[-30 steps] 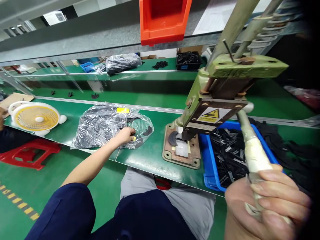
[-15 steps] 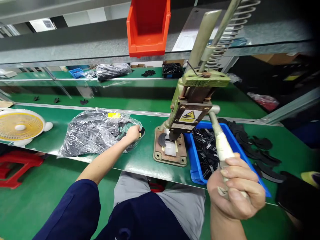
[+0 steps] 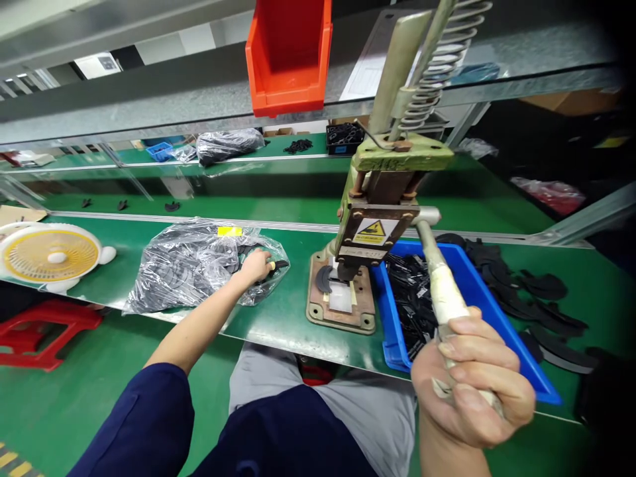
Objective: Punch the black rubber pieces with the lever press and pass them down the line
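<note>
My left hand [image 3: 256,266] is at the mouth of a clear plastic bag [image 3: 183,265] full of dark curved pieces. Its fingers are closed on a black piece [image 3: 281,264], partly hidden by the hand; something yellow shows at a fingertip. On the right, my right hand [image 3: 474,381] is wrapped round the taped lever handle [image 3: 444,288] of a green hand press [image 3: 377,199]. A dark crescent-shaped piece [image 3: 324,279] lies on the base plate [image 3: 340,321] below the press head, beside a whitish pad [image 3: 340,296].
Right of the press stands a blue bin [image 3: 390,331] of black parts, with loose black curved pieces [image 3: 541,285] beyond it. A fan [image 3: 52,255] lies at the left. An orange bin [image 3: 288,99] hangs above; a red stool [image 3: 50,328] stands below.
My left hand has shifted slightly left and turned at the bag's mouth, its fingers still on a black piece. My right hand keeps its grip on the lever. The view has moved a little.
</note>
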Tool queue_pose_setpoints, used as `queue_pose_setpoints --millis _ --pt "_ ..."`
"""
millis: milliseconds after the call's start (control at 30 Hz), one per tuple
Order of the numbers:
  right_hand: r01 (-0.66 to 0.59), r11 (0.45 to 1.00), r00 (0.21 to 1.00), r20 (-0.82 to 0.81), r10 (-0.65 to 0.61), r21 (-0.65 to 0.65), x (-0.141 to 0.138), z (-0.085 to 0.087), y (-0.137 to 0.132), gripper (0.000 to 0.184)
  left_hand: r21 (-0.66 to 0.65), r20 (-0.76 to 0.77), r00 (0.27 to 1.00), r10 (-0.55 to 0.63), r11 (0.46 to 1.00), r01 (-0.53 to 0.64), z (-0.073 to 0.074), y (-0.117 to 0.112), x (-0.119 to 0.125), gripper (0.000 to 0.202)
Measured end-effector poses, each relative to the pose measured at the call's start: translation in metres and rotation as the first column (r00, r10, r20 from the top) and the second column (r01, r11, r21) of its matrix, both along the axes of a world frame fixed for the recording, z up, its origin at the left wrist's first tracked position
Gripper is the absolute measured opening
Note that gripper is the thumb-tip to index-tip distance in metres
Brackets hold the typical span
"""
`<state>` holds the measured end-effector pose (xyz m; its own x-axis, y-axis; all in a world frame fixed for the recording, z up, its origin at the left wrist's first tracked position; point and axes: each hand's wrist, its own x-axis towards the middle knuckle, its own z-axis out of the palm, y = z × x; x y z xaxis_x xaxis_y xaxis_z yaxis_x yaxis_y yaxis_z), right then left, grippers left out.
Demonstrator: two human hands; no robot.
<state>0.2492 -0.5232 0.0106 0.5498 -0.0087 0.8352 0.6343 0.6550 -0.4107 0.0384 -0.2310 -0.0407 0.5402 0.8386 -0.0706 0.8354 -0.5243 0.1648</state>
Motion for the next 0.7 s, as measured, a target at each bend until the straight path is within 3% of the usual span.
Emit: queue_pose_setpoints --millis 167,267,333,400,467,533,600,700 --pt "-0.022 0.999 1.000 0.016 0.023 -0.028 0.000 -0.001 -0.003 0.004 -0.139 0.037 0.999 -0.023 0.990 0.028 0.001 0.006 0.010 0.023" --pt "-0.042 0.999 0.998 0.034 0.043 -0.026 0.000 0.000 -0.004 0.004 -0.233 0.092 0.994 0.051 0.972 -0.029 0.004 0.007 0.013 0.018" --pt "-0.047 0.998 0.998 0.038 0.049 -0.041 0.000 0.000 -0.004 0.004 -0.283 0.200 0.971 0.134 0.956 -0.074 0.008 0.005 0.016 0.017" --pt "-0.054 0.997 0.998 0.031 0.055 -0.052 -0.001 0.001 -0.004 0.004 -0.370 0.381 0.898 0.221 0.926 -0.071 0.014 -0.002 0.022 0.018" --pt "-0.056 0.997 0.998 0.029 0.057 -0.046 -0.001 0.002 -0.004 0.004 -0.526 0.546 0.774 0.321 0.850 0.018 0.019 -0.015 0.035 0.020" --pt "-0.053 0.998 0.998 0.034 0.055 -0.046 -0.001 0.001 -0.005 0.004 -0.674 0.609 0.670 0.424 0.722 0.155 0.022 -0.032 0.052 0.025" --pt "-0.056 0.996 0.997 0.044 0.059 -0.073 0.000 0.000 -0.007 0.003 -0.758 0.600 0.629 0.495 0.604 0.246 0.022 -0.050 0.071 0.028" --pt "-0.065 0.990 0.995 0.062 0.073 -0.128 0.003 -0.003 -0.012 0.002 -0.803 0.569 0.612 0.549 0.533 0.267 0.018 -0.070 0.096 0.028"
